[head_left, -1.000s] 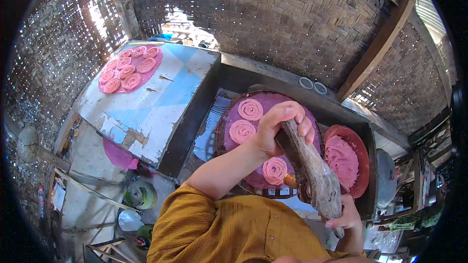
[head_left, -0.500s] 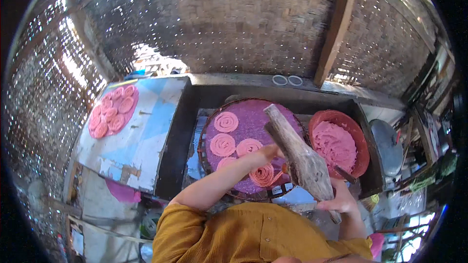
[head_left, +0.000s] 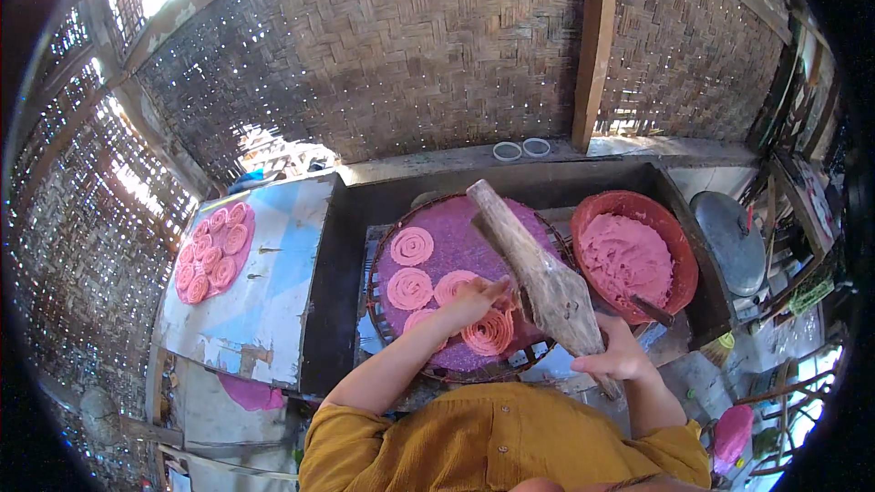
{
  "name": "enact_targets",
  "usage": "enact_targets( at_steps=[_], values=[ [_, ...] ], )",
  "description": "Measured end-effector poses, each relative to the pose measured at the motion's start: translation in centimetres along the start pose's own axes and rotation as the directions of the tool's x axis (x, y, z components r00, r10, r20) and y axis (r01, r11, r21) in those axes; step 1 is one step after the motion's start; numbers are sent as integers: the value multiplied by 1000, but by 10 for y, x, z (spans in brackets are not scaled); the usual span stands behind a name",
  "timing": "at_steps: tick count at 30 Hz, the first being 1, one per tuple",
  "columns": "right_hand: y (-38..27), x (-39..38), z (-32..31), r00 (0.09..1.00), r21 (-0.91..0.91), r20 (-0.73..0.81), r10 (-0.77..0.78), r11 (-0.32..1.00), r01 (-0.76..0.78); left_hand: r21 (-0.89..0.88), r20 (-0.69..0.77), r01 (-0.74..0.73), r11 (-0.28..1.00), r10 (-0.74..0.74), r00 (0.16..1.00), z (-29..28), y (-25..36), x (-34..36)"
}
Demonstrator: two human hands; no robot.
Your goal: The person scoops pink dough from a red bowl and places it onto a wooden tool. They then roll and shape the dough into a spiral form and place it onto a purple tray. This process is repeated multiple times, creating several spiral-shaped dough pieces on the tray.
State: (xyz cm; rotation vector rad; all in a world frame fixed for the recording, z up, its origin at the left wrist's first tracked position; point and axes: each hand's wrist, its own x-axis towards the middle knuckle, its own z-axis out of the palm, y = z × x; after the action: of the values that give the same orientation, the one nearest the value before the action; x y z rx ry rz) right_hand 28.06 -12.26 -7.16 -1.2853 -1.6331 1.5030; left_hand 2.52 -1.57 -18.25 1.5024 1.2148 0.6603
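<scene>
A weathered wooden tool (head_left: 547, 292), long and thick in the middle, slants over the round tray. My right hand (head_left: 622, 352) grips its near end, the thumb showing and the other fingers partly hidden behind the wood. My left hand (head_left: 472, 303) reaches over the tray beside the tool, fingers stretched out, just above a darker pink coil (head_left: 488, 333) of dough strands. From that coil, strands run up toward the wood. Paler pink coils (head_left: 411, 246) lie on the tray's purple sheet (head_left: 437, 219). The tray has a woven rim (head_left: 372, 284).
A red basin (head_left: 685, 275) of pink dough (head_left: 624, 255) stands right of the tray, a handled utensil (head_left: 653, 311) in it. Dark wooden boards (head_left: 321, 282) frame the workspace. More coils (head_left: 211, 251) lie on the pale panel (head_left: 273, 264) at left. Two white rings (head_left: 521, 149) rest on the back ledge.
The view has shifted a little. My left hand's fingers, partly hidden behind the wood before, now show stretched out beside it. My right hand keeps its grip on the wooden tool.
</scene>
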Motion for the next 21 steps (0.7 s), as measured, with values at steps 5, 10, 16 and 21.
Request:
enact_targets(
  at_steps=[5,10,16,21],
  values=[
    [1,0,-4,997,112,-49,-53,992,59,121,47,-48,991,42,998,-15,9,-6],
    [6,1,-5,991,122,-102,-82,988,94,176,-86,-229,958,246,965,-9,-22,-9],
    [14,-3,-11,997,143,-59,-46,988,54,361,-64,-97,928,129,990,-14,18,-39],
    [18,-3,-12,998,138,-58,-39,989,46,639,30,-230,734,275,961,-13,19,-53]
  ],
)
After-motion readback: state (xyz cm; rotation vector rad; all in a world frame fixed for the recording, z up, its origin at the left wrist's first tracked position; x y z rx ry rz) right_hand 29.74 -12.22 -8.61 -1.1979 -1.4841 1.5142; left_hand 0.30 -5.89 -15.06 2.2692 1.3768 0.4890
